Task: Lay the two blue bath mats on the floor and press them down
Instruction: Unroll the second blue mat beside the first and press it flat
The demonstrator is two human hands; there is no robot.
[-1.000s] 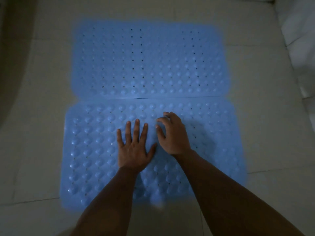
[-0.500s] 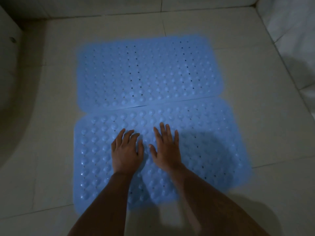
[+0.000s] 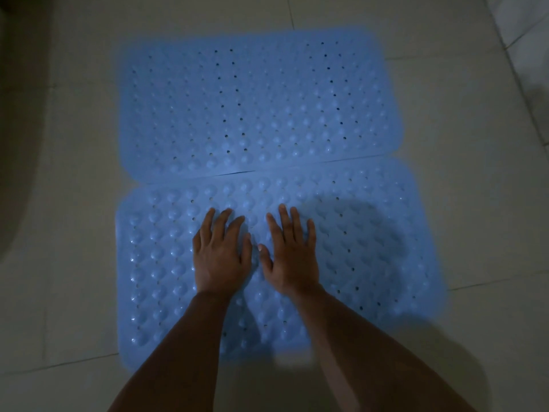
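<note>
From where I watch, both hands lie flat on the near mat (image 3: 166,263), the left hand (image 3: 221,257) and the right hand (image 3: 292,257) side by side near its middle, each grip released, fingers spread, palms down and grasping nothing. The near mat lies on the tiled floor (image 3: 74,292), its nearest edge just beyond my forearms, and its bumpy top looks seated under the palms, though I cannot tell how well the outer parts hold. My worry is that pressing only the centre leaves the left and right ends loose, so they may lift or let the mat creep on smooth tile; a sideways shove could also drive it into the seam (image 3: 297,165) where it meets the far mat (image 3: 252,99), and ride one edge over the other. At that seam the two touch or nearly do, slightly askew. There is bare floor left, right and beyond both mats for the hands to travel outward; a dark curved shape (image 3: 17,144) stands off to the left, a wall (image 3: 528,40) to the far right.
</note>
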